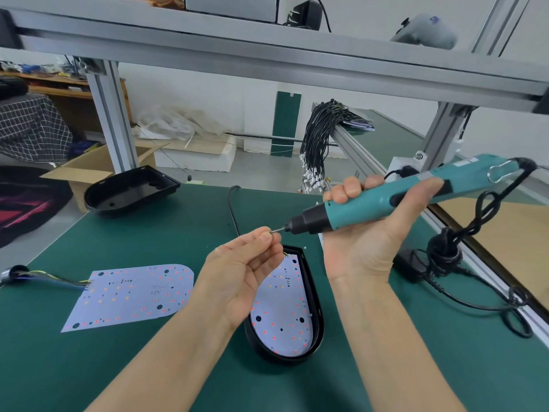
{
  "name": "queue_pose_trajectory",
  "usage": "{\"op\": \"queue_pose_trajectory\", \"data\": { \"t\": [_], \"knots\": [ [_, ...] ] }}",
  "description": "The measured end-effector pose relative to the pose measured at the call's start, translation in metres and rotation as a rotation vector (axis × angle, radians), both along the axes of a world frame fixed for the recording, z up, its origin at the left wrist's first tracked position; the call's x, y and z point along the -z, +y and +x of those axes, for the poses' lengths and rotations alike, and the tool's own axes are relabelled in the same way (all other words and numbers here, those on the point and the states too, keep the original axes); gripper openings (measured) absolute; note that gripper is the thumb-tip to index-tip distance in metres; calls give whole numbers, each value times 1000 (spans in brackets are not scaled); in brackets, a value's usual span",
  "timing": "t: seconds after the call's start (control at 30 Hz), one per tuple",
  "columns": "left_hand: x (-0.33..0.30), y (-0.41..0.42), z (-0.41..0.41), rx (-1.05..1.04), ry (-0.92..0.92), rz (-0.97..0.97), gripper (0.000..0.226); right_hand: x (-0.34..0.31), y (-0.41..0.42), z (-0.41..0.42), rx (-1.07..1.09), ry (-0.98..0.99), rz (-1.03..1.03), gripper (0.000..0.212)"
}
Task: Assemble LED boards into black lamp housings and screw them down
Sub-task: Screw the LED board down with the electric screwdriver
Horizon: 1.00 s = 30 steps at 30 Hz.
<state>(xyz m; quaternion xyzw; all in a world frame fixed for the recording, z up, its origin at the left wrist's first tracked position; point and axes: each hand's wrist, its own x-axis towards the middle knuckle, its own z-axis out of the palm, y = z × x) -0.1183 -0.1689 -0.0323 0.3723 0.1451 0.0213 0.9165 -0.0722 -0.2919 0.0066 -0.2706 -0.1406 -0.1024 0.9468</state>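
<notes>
The right hand [365,233] is wrapped around the teal electric screwdriver [386,197], holding it nearly level above the counter [148,227] with the bit pointing left. The left hand [243,272] pinches what looks like a small screw [271,231] between thumb and fingertips, right at the bit's tip — the screw is too small to make out clearly.

Directly below the hands sits a black lamp housing [315,307] with an LED board [282,310] already lying inside it. A second LED board [130,295], its wires trailing left, lies flat on the counter to the left, well apart from an empty housing [130,188] at the far edge.

The step in hand seems to be loading the screw onto the bit. To do it well, the screw head should seat squarely on the tip before the left hand lets go. Then the driver needs tipping upright over a mounting hole, the board kept from shifting — pressing straight down, since a tilted start could cross the thread or scratch the board.
</notes>
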Motion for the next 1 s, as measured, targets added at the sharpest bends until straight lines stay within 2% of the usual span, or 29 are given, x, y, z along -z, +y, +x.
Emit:
{"op": "queue_pose_trajectory", "data": {
  "t": [0.3,0.5,0.63,0.7,0.77,0.93,1.0],
  "knots": [
    [-2,-14,3,-45,14,61,11,4,2,2,28,50,34,53],
    [-15,6,5,-106,-45,298,15,-1,-12,12,65,67,104,55],
    [-17,24,6,-59,-42,496,13,-1,-20,17,42,97,150,57],
    [-13,31,7,-82,-46,675,15,0,-22,18,24,123,141,58],
    [-8,36,10,-95,-92,956,15,2,-26,19,15,138,126,58],
    [-2,12,17,224,-267,1909,5,6,-36,19,30,130,70,57],
    [3,-5,23,344,-346,2130,11,7,-40,18,54,118,27,56]
  ]
}}
